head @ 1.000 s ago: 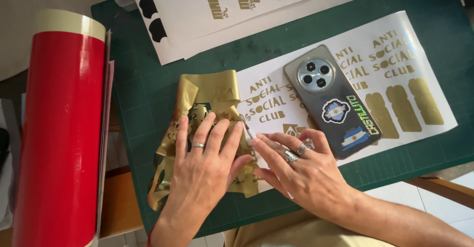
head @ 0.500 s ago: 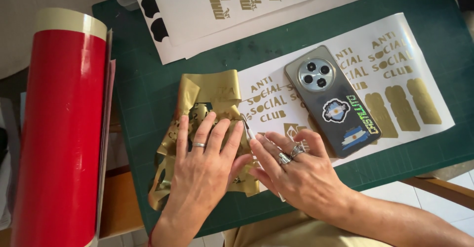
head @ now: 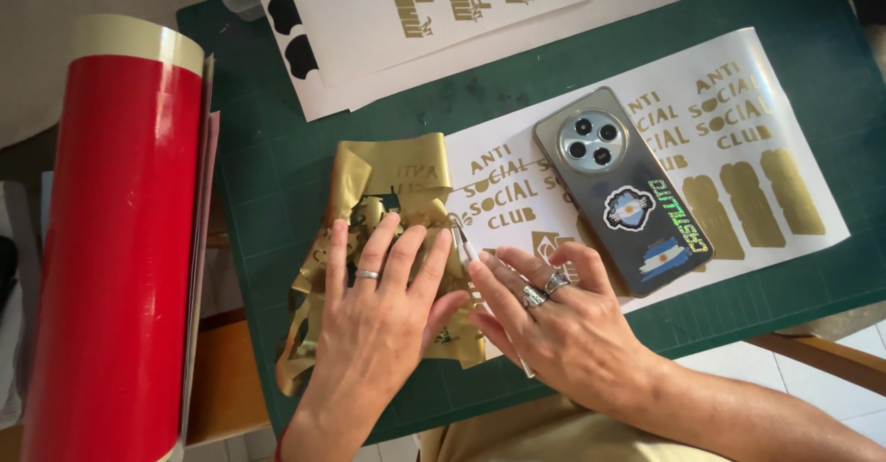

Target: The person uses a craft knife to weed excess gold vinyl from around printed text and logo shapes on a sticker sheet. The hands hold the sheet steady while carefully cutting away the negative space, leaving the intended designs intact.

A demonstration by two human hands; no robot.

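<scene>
A white backing sheet (head: 738,93) with gold cut-out letters and shapes lies on a green cutting mat (head: 277,167). Crumpled gold vinyl waste (head: 392,171), peeled from the sheet's left end, is pressed flat under my left hand (head: 374,319), fingers spread. My right hand (head: 563,328) holds a thin silver weeding tool (head: 464,242), its tip at the edge where the gold vinyl meets the sheet. Both hands wear rings. A grey phone (head: 623,185) with stickers lies face down on the sheet, just right of my right hand.
A big red vinyl roll (head: 115,250) with a cream top edge stands along the left of the mat. More white sheets (head: 480,19) with gold and black shapes lie at the mat's far edge. The mat's near edge hangs over a wooden table (head: 221,379).
My right hand has slid a little left and toward me, bringing the tool's tip closer to the gold vinyl's edge. The left hand stays pressed on the waste.
</scene>
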